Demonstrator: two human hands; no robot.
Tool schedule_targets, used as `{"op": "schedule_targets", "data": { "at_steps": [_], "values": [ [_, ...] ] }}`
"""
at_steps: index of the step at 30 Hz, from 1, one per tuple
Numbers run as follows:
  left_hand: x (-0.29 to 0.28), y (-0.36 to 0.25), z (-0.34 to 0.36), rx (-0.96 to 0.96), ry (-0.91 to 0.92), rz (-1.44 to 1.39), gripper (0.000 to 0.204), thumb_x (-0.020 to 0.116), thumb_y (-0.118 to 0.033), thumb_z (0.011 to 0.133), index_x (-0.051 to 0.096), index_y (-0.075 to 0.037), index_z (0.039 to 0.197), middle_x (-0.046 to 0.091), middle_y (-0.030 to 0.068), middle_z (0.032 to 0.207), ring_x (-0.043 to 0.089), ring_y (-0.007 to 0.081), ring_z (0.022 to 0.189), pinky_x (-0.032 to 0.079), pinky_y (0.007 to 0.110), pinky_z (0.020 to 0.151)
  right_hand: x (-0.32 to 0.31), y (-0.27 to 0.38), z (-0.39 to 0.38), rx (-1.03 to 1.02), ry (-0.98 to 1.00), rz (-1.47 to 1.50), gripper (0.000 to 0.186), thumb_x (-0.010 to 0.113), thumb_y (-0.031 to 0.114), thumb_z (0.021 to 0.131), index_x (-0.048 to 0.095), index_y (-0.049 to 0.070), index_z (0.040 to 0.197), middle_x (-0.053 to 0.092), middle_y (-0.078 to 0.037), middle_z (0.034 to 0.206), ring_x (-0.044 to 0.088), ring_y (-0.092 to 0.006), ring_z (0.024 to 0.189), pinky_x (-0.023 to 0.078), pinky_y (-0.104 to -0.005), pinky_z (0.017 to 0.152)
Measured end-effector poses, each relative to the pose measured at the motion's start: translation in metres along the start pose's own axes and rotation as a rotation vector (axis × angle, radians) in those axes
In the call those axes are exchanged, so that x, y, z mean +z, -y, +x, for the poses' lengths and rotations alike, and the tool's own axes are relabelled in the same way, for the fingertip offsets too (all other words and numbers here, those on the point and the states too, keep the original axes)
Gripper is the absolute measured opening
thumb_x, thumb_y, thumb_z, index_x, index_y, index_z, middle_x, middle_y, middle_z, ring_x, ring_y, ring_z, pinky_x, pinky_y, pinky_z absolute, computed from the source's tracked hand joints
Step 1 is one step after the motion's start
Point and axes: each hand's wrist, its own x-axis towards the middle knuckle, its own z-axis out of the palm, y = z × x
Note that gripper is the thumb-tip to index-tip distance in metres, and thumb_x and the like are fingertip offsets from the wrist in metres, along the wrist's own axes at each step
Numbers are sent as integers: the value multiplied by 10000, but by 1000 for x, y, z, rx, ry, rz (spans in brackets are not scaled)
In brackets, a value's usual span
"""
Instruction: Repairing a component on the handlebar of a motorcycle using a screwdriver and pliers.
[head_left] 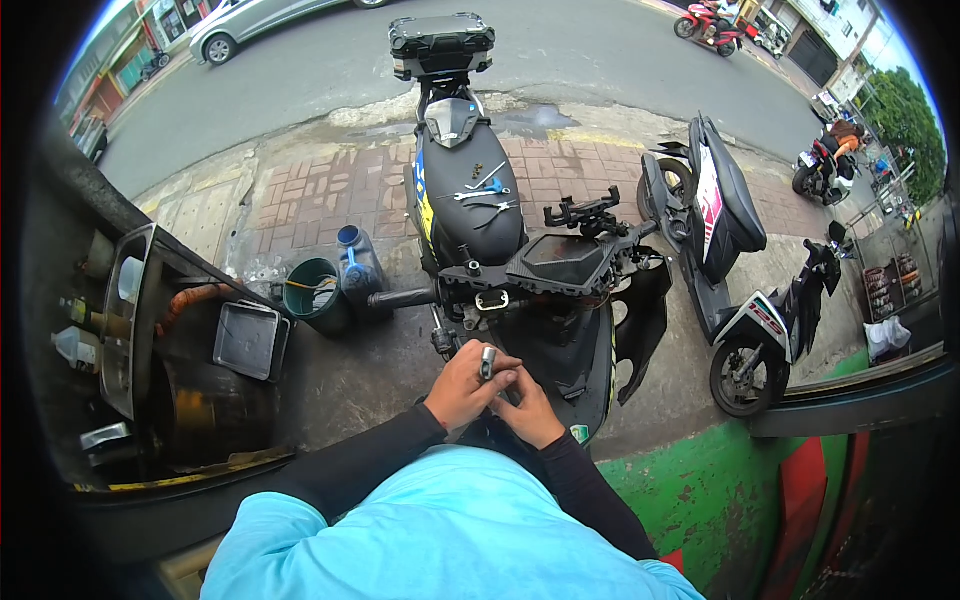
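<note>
My left hand is closed around a silver metal hand tool, whose rounded end sticks up between the fingers; the rest is hidden. My right hand is closed against it, fingertips meeting the left fingers, and whatever they pinch is out of sight. Both hands are over the front of a black motorcycle, near its handlebar grip and the dark panel. On its seat lie a wrench, pliers, a bent metal rod and several small bolts.
Left of the motorcycle stand a green bucket and a blue jug. A grey metal tray leans beside a cluttered bench. A second scooter is parked at right. Beyond lies a road with a silver car.
</note>
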Motion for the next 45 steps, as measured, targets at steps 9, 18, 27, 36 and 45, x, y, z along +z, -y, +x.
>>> {"op": "schedule_targets", "data": {
  "at_steps": [9,18,27,36,45],
  "values": [
    [64,42,33,-411,95,-643,656,585,-355,1047,320,-53,1566,562,85,1272,570,174,1058,479,325,893,-36,-28,-32,278,-590,39,249,569,237,1075,545,45,1232,572,6,854,521,-65,722,432,-223,631],
    [99,76,62,-513,-291,-1251,413,602,-339,1043,548,-56,1338,612,49,1250,599,169,1068,497,359,900,-59,-24,25,361,-536,182,264,490,286,1108,612,53,1103,500,42,745,446,-42,588,394,-212,513],
    [115,75,82,-605,-544,-1378,349,635,-370,1038,630,-39,1149,650,57,1085,617,185,1032,514,359,857,-54,-30,46,419,-456,137,266,463,291,1119,591,63,1071,504,38,753,451,-49,612,415,-217,545],
    [113,67,94,-791,-579,-1473,473,654,-470,1003,663,-2,1068,676,78,964,619,169,822,494,305,757,-57,-39,50,411,-424,6,234,480,256,1112,600,54,1119,565,14,759,523,-69,619,463,-237,567],
    [108,67,93,-701,-531,-1518,465,616,-470,1013,680,-22,1119,697,92,994,615,168,848,480,312,737,-59,-45,51,383,-387,-65,263,457,285,1118,567,47,1136,559,2,778,541,-80,639,494,-249,573]
  ]
}}
